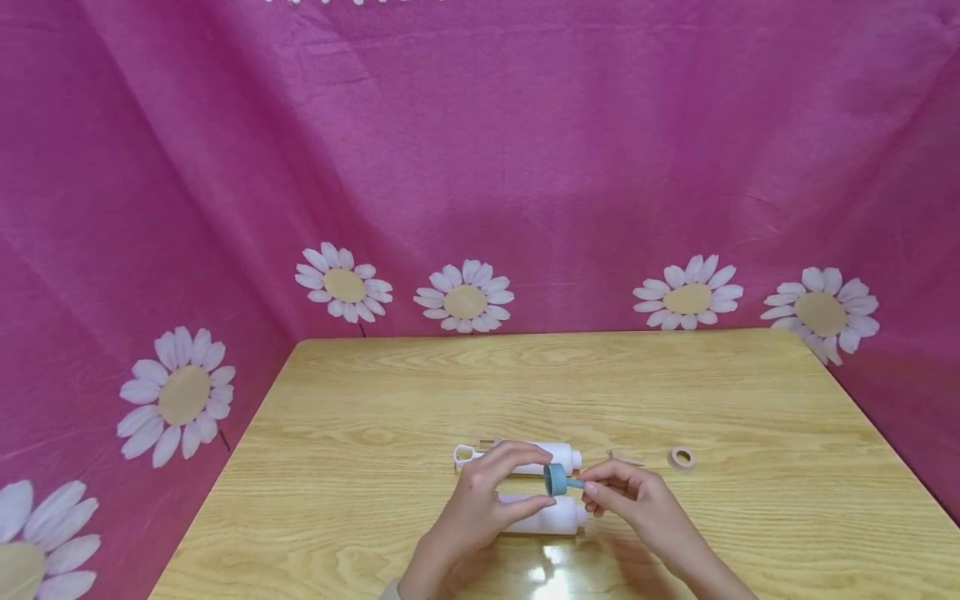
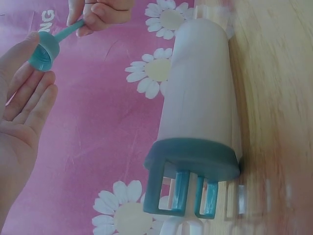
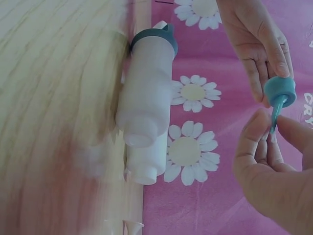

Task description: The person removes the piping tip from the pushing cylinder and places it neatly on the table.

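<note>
The left hand (image 1: 480, 500) and right hand (image 1: 630, 496) pinched a teal nozzle cap (image 1: 558, 480) between curled fingers, just above the worktop (image 1: 360, 433). They half hid two white tubes (image 1: 551, 518) lying beneath. Cut-off lettering on the pink cloth (image 2: 49, 17) could not be read.

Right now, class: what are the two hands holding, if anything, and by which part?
Both hold one teal nozzle cap. The left hand grips its round cap end between thumb and fingers; the right hand pinches its thin pointed tip.
</note>
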### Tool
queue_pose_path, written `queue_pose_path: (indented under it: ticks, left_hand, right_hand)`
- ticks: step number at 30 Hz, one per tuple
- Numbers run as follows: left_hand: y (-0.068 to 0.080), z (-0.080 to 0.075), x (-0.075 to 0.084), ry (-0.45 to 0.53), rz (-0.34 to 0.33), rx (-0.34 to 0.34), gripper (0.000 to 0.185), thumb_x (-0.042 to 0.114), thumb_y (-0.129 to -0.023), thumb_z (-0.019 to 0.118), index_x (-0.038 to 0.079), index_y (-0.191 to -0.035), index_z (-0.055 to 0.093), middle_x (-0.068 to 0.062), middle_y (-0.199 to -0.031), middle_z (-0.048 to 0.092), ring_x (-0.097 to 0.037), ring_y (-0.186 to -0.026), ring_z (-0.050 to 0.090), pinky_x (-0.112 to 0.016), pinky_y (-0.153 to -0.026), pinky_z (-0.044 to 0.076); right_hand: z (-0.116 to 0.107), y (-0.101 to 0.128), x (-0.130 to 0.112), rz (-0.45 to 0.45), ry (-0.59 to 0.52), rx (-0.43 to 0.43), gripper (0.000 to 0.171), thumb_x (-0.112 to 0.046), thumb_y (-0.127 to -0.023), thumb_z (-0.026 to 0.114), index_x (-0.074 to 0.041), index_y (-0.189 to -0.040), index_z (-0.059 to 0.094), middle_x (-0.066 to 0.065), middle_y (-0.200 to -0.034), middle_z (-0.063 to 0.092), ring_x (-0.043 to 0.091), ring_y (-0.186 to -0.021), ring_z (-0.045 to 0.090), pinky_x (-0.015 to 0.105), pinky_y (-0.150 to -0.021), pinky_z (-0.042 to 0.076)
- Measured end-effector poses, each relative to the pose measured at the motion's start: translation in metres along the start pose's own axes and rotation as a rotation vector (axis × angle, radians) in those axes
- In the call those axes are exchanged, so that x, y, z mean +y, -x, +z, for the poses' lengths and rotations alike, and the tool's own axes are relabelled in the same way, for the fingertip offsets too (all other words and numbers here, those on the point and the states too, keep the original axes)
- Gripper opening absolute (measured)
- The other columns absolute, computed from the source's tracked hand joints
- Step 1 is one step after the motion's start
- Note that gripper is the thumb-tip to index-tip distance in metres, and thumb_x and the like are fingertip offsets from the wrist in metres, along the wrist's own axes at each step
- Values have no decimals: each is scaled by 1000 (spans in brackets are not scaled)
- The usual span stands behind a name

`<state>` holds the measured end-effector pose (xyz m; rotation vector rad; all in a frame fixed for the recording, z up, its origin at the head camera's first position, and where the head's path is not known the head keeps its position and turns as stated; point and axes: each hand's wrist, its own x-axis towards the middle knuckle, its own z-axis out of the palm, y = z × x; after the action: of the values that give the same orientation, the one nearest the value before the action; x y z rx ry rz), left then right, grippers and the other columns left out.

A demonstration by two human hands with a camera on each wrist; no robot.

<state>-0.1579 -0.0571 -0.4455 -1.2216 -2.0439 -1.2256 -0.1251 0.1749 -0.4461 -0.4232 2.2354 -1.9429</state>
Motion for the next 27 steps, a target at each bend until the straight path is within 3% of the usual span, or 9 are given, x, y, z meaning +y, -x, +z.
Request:
queue_pose_path:
  ticks: [10,27]
  left_hand:
    - [1,1,-1,-2,14,4,43,13,-72,85,8,-111,66,-5,-107,71,-15,-102,69,-21,-94,54]
    - [-2,-2,-1,43,117,19,40,10,-65,88,2,-101,72,-10,-100,75,-17,-94,72,-20,-92,55]
  right_hand:
    - [1,-3,-7,0,-20,31,25,-13,-94,63,10,-106,62,-7,-88,70,3,-77,67,26,-73,59]
    - [4,-3,-11,-136,-86,-91,19,-3,-95,59,12,-105,61,-12,-86,68,1,-76,66,25,-70,59]
